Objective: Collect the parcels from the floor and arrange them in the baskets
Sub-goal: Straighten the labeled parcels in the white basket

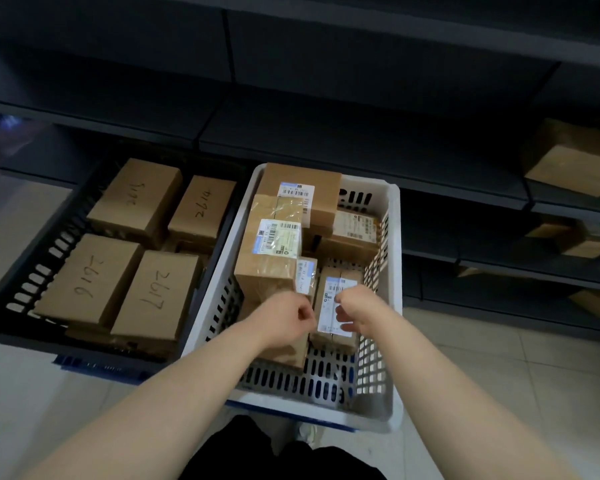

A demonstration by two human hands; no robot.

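A: What's the room like?

B: Pale tiled floor (499,393), with dark shelving (326,109) running across from ten to two o'clock. A few brown boxes (568,161) sit on the shelves at three o'clock.

A: And the baskets?

B: Side by side on the floor. The black basket (25,271) at nine o'clock holds cardboard boxes with handwritten numbers. The white basket (392,306) in the centre holds labelled parcels.

A: Which parcel is being handled?

B: A narrow labelled parcel (333,306) inside the white basket, near its front right. Its long axis runs twelve to six, label upward.

A: The hands?

B: The left hand (288,317) and right hand (357,306) are curled at its left and right edges; whether they're actually gripping it, I cannot tell.
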